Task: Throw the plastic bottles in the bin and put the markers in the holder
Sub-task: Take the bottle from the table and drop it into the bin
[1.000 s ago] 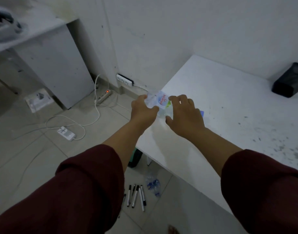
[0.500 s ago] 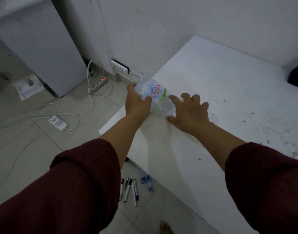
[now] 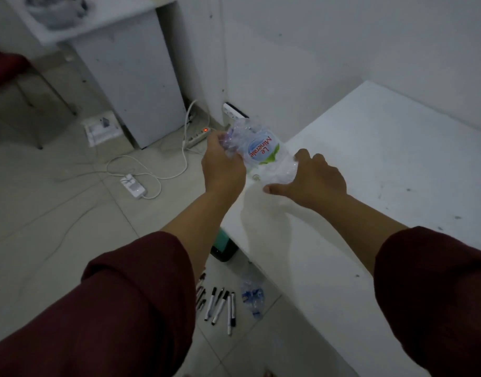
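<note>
A crumpled clear plastic bottle (image 3: 261, 152) with a white and blue label lies across the left corner of the white table (image 3: 383, 159). My left hand (image 3: 223, 167) grips its left end, out over the floor. My right hand (image 3: 315, 178) rests against its right end on the tabletop, fingers spread. On the floor below lie several black and white markers (image 3: 220, 306) and a second crushed bottle (image 3: 253, 296) with a blue label. A dark bin with a teal edge (image 3: 224, 247) shows partly under the table. The marker holder is out of sight.
A white cabinet (image 3: 130, 77) stands against the wall at the back left. A power strip (image 3: 197, 136) with a red light, a white adapter (image 3: 133, 185) and loose cables lie on the tiled floor. A wall socket (image 3: 234, 111) sits near the corner.
The bottle has been drawn left off the table's corner, my left hand now gripping it over the floor. My right hand has opened against its other end. The view swung left.
</note>
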